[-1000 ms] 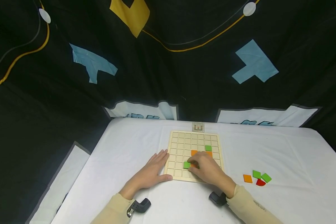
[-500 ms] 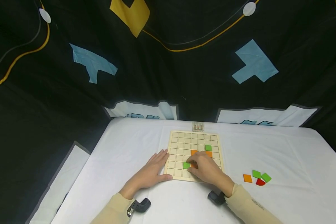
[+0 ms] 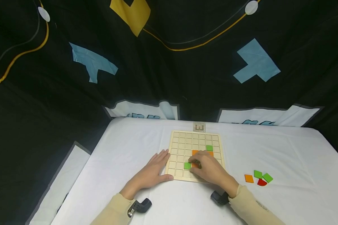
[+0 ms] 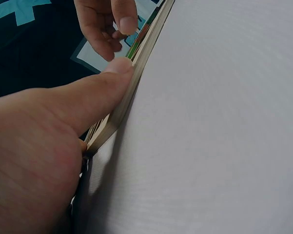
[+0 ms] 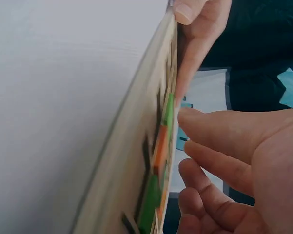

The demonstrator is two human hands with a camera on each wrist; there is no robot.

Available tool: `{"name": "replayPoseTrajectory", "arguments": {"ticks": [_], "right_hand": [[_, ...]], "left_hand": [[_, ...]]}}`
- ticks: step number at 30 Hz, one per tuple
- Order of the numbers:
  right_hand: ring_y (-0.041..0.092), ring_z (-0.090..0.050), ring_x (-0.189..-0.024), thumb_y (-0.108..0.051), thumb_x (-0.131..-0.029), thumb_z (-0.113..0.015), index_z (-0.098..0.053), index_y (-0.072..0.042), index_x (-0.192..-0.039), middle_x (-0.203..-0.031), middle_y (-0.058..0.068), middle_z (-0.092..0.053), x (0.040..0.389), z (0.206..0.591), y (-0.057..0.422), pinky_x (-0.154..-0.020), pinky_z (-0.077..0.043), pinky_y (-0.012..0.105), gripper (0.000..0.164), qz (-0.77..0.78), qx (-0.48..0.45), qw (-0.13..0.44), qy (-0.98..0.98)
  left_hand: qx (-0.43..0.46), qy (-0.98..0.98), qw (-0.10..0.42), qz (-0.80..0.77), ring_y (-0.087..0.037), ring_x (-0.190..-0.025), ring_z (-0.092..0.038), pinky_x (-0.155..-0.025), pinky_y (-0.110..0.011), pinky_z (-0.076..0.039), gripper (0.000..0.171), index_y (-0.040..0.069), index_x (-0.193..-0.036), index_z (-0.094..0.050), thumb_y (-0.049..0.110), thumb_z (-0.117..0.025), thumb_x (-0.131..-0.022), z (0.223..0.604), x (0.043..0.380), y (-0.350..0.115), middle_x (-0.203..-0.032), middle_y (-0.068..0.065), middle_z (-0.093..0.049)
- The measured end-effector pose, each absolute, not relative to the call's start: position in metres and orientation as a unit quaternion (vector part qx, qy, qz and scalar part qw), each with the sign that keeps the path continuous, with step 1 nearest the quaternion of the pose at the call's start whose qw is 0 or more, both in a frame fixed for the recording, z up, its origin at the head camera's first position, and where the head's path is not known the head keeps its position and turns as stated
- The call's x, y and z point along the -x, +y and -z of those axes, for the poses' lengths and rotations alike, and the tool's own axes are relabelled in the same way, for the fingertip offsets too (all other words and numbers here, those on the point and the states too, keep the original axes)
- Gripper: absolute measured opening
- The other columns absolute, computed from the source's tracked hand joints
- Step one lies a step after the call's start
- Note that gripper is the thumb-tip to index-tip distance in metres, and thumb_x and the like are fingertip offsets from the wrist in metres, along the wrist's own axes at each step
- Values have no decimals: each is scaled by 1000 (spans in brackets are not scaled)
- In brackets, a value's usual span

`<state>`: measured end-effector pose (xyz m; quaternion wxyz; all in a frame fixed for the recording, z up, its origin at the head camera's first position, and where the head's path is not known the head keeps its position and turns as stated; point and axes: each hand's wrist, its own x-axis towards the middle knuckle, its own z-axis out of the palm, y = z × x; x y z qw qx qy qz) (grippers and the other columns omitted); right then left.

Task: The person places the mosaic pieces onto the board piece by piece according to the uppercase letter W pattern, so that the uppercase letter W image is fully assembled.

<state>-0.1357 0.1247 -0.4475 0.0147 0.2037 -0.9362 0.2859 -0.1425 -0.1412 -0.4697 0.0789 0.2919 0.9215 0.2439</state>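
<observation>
A wooden grid board (image 3: pixel 181 140) lies on the white table. My left hand (image 3: pixel 153 172) rests along its left side, fingers straight, with the thumb at the near left corner. Over the lower middle of the board is my right hand (image 3: pixel 209 168), its fingers loosely bent. In the right wrist view its fingertips (image 5: pixel 187 117) stand just off the tiles, with no tile seen between them. Under or beside it sit a green tile (image 3: pixel 187 166) and an orange tile (image 3: pixel 195 165). Further up are another green tile (image 3: pixel 209 147) and two orange tiles, partly hidden by the right hand.
Right of the board lie loose pieces: an orange tile (image 3: pixel 249 178), two green tiles (image 3: pixel 258 174) and a red rounded piece (image 3: pixel 262 182). A small card (image 3: pixel 199 127) with a grid pattern lies beyond the board's far edge. A dark curtain (image 3: pixel 169 78) hangs behind the table.
My right hand stays over the same part of the board, with only slight shifts of its fingers. The left hand has not moved.
</observation>
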Motion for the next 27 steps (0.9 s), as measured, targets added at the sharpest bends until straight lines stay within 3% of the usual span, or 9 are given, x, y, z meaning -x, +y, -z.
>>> {"name": "replayPoseTrajectory", "arguments": {"ticks": [5,12,27], "right_hand": [[15,-58,-92,-15,-82,-84,-77,-11,-109,-104,-3,-69,131,442,137,-82,-53,36,28,-305,-200,25,-931],[20,-61,-100,-12,-84,-82,-76,-11,-111,-108,-3,-70,122,434,168,-85,-54,41,28,-326,-181,30,-927],[19,-58,-90,-13,-83,-83,-75,-12,-110,-108,-3,-69,86,427,233,-66,-49,28,28,-287,-129,80,-946]], "left_hand": [[-289,921,83,-247,-28,-154,-10,-125,-45,-7,96,-1,-157,-24,57,-64,-92,470,143,-141,-166,-14,-16],[-294,919,78,-250,-30,-154,-12,-125,-48,-9,95,-3,-156,-26,54,-65,-92,470,144,-141,-166,-16,-17],[-290,923,83,-238,-28,-154,-11,-125,-45,-8,96,-2,-157,-25,56,-65,-92,472,144,-140,-166,-14,-16]]}}
